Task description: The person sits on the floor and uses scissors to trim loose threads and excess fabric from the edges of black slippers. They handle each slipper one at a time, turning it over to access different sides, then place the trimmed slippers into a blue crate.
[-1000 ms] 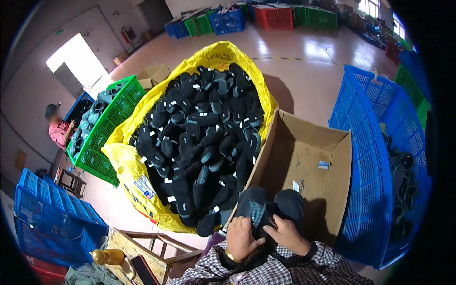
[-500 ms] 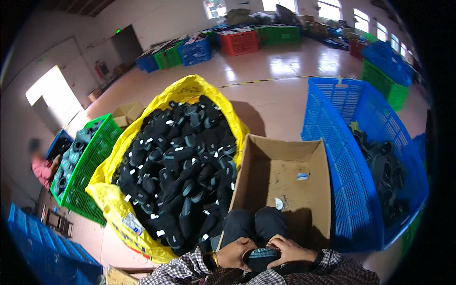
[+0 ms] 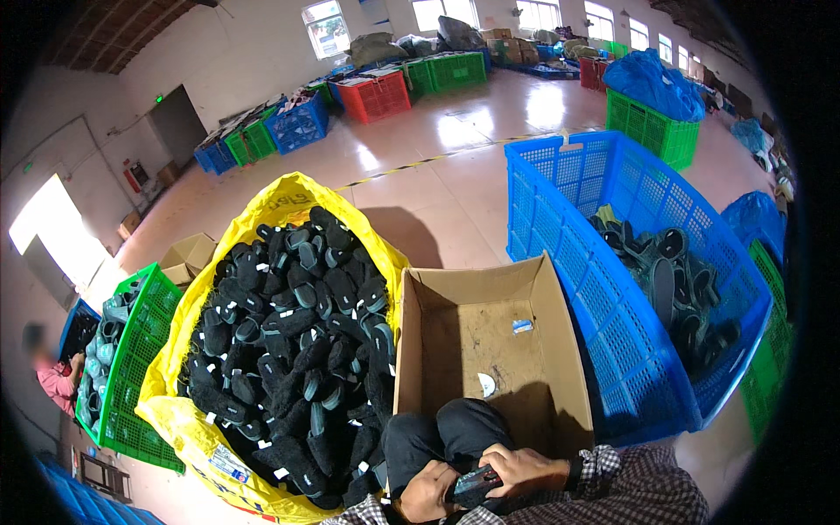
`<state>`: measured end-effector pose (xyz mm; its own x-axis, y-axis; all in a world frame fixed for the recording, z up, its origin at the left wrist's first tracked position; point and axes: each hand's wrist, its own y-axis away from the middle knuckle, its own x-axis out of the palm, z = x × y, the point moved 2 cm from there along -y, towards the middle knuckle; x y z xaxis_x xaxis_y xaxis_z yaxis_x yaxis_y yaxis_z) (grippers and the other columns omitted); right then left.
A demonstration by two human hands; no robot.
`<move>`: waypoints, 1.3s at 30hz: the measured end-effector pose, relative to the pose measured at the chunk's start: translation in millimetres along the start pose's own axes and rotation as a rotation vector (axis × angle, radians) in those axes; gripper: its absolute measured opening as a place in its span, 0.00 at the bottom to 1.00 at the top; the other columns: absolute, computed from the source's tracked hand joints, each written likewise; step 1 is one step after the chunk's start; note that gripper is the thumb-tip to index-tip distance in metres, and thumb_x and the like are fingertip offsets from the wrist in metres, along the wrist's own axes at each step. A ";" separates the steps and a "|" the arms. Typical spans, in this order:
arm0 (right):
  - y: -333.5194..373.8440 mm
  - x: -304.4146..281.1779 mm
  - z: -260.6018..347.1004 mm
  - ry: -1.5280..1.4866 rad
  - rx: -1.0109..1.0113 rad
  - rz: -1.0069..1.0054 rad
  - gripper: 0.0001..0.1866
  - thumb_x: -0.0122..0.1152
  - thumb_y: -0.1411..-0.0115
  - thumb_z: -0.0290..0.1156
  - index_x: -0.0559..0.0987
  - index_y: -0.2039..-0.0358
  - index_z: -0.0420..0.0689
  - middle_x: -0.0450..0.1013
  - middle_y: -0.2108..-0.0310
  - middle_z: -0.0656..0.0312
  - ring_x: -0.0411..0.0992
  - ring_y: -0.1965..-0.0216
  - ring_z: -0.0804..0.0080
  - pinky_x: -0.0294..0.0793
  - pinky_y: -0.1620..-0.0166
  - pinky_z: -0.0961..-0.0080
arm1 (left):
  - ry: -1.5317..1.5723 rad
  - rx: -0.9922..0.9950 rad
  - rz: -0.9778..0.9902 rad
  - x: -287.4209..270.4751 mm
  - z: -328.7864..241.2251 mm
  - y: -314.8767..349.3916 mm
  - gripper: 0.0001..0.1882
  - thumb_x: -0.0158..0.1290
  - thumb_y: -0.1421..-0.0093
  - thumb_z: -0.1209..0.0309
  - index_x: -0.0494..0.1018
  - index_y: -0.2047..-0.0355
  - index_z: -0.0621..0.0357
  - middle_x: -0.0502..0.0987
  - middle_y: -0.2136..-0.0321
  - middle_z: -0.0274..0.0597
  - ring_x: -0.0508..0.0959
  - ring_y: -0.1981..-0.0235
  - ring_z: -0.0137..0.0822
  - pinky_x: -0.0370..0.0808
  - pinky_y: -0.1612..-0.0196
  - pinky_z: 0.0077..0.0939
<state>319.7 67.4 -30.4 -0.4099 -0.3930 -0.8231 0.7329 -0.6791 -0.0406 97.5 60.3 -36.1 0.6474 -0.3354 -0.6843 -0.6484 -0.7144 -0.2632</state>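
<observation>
At my lap, a dark slipper (image 3: 475, 486) with a grey-green patterned part is held between both hands. My left hand (image 3: 427, 493) grips its left end, and my right hand (image 3: 523, 473) has its fingers over the top and right side. In front of my knees stands an open cardboard box (image 3: 451, 337) with a small blue-and-white packet (image 3: 522, 326) and a white scrap (image 3: 486, 385) on its bottom. To the left, a large yellow sack (image 3: 157, 389) is filled with black fuzzy slippers (image 3: 293, 350), many with white tags.
A tall blue crate (image 3: 604, 324) at the right contains dark footwear (image 3: 672, 276). On the left, a green crate (image 3: 136, 402) holds grey-green footwear, with a person in pink (image 3: 57, 381) beside it. Several crates line the far wall, including a red crate (image 3: 374, 98).
My view has turned to the right, so the surroundings sit further left. The slipper has been tilted in my hands, and my right fingers now reach over its top.
</observation>
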 end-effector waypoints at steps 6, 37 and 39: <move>2.2 -1.4 5.4 0.030 0.011 -0.078 0.33 0.69 0.49 0.52 0.71 0.58 0.34 0.68 0.59 0.53 0.77 0.71 0.61 0.80 0.71 0.70 | -0.042 0.010 -0.080 -7.4 -11.5 -0.1 0.24 0.61 0.63 0.70 0.70 0.64 0.65 0.70 0.67 0.52 0.69 0.64 0.55 0.68 0.59 0.44; -33.4 -31.5 -17.6 -0.219 0.160 -0.029 0.30 0.76 0.57 0.45 0.70 0.63 0.40 0.69 0.67 0.54 0.73 0.68 0.57 0.75 0.65 0.67 | 0.001 -0.171 -0.041 -18.2 -7.1 -14.3 0.30 0.64 0.58 0.72 0.69 0.52 0.65 0.71 0.59 0.51 0.71 0.57 0.49 0.71 0.53 0.36; -31.4 -28.6 -16.6 -0.232 0.173 -0.055 0.30 0.77 0.58 0.45 0.70 0.64 0.40 0.69 0.67 0.54 0.73 0.69 0.57 0.75 0.66 0.67 | 0.020 -0.213 -0.057 -14.0 -6.9 -10.6 0.30 0.64 0.59 0.72 0.69 0.53 0.65 0.71 0.60 0.50 0.71 0.58 0.49 0.70 0.53 0.36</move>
<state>317.5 110.2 -15.0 -0.5742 -0.4703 -0.6702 0.6106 -0.7913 0.0322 98.1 68.4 -19.1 0.6897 -0.3018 -0.6582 -0.5127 -0.8455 -0.1495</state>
